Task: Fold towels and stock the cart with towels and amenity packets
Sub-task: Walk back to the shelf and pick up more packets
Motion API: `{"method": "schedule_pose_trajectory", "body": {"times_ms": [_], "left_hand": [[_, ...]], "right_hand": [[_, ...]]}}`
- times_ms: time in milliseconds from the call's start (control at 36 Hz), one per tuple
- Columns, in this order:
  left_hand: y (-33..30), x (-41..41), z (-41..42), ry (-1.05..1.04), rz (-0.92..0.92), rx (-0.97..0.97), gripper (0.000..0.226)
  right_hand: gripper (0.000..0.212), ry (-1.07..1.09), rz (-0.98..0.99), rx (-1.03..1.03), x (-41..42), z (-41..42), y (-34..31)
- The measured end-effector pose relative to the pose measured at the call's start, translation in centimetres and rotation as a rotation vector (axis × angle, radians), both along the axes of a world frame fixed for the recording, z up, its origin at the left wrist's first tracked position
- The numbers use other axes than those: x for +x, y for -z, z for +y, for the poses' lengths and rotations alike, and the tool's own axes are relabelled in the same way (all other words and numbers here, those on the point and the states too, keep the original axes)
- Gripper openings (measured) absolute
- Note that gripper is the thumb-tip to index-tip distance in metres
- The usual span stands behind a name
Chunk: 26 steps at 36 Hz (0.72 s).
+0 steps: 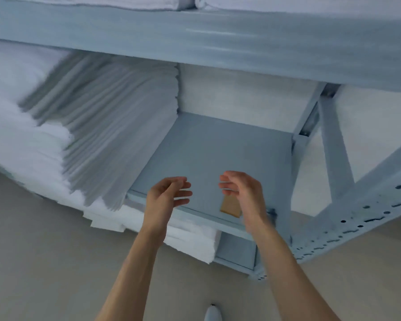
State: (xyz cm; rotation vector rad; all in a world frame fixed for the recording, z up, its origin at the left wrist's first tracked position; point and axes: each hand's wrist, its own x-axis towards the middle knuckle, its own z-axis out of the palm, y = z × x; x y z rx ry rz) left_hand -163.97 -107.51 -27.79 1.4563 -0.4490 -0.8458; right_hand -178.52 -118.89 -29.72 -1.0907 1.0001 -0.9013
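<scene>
A tall stack of folded white towels (107,126) fills the left part of a pale blue metal shelf (213,154). Both my hands hover over the shelf's bare right part, near its front edge. My left hand (169,193) has relaxed, slightly bent fingers and holds nothing. My right hand (241,191) is loosely curled, and a small tan packet (229,206) shows just below its fingers, over the shelf's front edge. I cannot tell whether the fingers touch the packet. The view is blurred.
More white towels (190,242) lie on the shelf below, and others (195,2) on the shelf above. The rack's perforated upright (357,218) and diagonal brace (336,144) stand at the right. Beige floor (44,251) spreads below, with a shoe tip (213,313) on it.
</scene>
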Motion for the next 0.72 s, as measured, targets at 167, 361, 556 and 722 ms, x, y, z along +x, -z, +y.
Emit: {"method": "schedule_pose_trajectory", "body": {"times_ms": [167,361,556,722], "left_hand": [[2.4,0.2,-7.1,0.130,0.058,0.069,0.015],[8.2,-0.2,-13.5,0.349,0.116,0.351,0.016],[13.6,-1.5,-17.9,0.616,-0.086,0.640,0.063],[17.6,-3.2,-20.3,0.705,-0.494,0.843,0.088]], "right_hand": [[0.013,0.150,0.040,0.085,-1.8,-4.4,1.6],[0.007,0.252,0.252,0.186,-5.2,-8.9,6.0],[0.024,0.297,0.633,0.318,-7.4,-8.7,11.4],[0.027,0.215,1.096,0.299,-7.9,-7.7,15.7]]}}
